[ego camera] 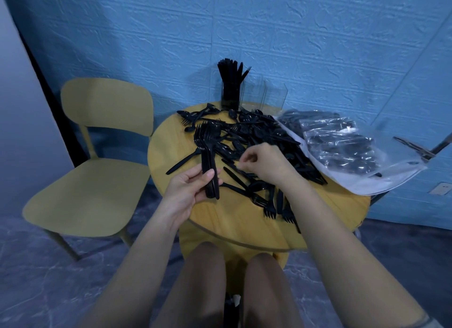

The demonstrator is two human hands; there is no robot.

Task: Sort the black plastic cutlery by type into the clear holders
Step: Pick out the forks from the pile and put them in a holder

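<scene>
My left hand (189, 188) grips a stacked bundle of black forks (206, 154) by the handles, tines pointing away from me. My right hand (263, 162) hovers over the loose heap of black cutlery (259, 137) on the round yellow table (234, 225), fingers curled with the fingertips pinched together; whether they hold a piece is not clear. At the table's far edge stand clear holders: one (230, 92) is packed with upright black knives, and the others (269, 95) beside it on the right look empty.
A clear plastic bag of more black cutlery (342, 146) lies on the table's right side and hangs over the edge. A yellow chair (97, 171) stands to the left. A blue textured wall is right behind the table. My knees are under the near edge.
</scene>
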